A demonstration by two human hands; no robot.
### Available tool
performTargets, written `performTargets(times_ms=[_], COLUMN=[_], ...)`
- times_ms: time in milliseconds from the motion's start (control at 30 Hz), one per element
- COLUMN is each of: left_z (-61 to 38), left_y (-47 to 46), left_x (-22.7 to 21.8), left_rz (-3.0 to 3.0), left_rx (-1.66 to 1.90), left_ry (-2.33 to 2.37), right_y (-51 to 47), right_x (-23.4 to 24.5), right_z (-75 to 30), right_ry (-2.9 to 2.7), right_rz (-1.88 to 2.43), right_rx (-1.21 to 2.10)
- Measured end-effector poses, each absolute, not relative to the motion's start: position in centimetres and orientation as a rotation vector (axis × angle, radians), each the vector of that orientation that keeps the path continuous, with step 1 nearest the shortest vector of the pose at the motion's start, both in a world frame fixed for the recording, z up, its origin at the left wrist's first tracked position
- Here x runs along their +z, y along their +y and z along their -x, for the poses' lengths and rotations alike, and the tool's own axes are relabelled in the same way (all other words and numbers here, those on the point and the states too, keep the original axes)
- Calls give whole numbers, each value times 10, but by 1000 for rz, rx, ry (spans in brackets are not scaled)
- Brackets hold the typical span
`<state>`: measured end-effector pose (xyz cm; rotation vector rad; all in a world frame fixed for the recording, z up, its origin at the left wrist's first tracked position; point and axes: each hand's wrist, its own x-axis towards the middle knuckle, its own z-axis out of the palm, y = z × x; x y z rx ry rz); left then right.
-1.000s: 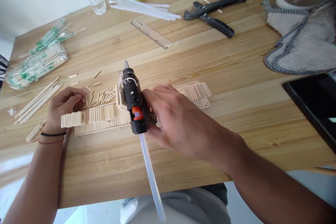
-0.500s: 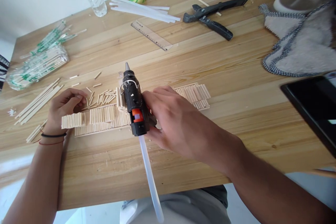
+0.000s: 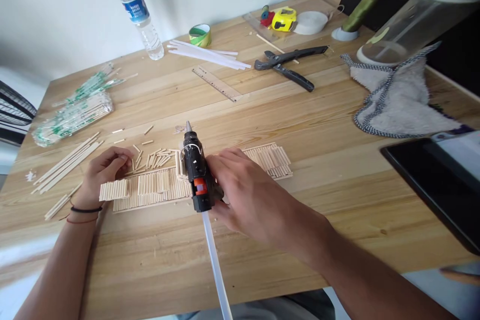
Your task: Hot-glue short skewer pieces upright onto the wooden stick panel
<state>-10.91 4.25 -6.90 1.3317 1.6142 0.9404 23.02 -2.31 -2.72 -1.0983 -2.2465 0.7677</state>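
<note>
A black hot glue gun (image 3: 195, 162) is gripped in my right hand (image 3: 243, 192), its nozzle pointing away from me and a long translucent glue stick (image 3: 216, 265) trailing from its back. Beneath it lies a long panel of short wooden sticks (image 3: 180, 187) laid side by side, with raised stepped sections; the gun and my hand cover its middle. My left hand (image 3: 107, 172) rests behind the panel's left end, thumb and fingers pinched together beside loose cut stick pieces (image 3: 159, 157). Whatever is between those fingertips is too small to make out.
Long sticks (image 3: 69, 162) and plastic-wrapped stick packs (image 3: 77, 112) lie at left. Farther back are a water bottle (image 3: 140, 15), tape roll (image 3: 200, 35), glue sticks (image 3: 208, 55), ruler (image 3: 216, 84), black cutter (image 3: 287, 65) and yellow tape measure (image 3: 284, 19). A cloth (image 3: 397, 95) and phone (image 3: 435, 180) lie right.
The view has tilted up, showing more of the wall and the table's back. Both hands keep nearly the same places over the panel, the glue gun still held in the right.
</note>
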Motion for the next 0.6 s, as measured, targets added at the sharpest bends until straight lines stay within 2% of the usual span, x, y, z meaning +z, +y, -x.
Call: performTargets(times_ms=[600], left_z=[101], left_y=[41], left_x=[-62], left_rz=[-1318], left_rx=[948], left_ry=[1613], right_y=[-23], right_x=[-25], right_z=[-230], right_ry=[-2252], right_rz=[1103], right_rx=[808])
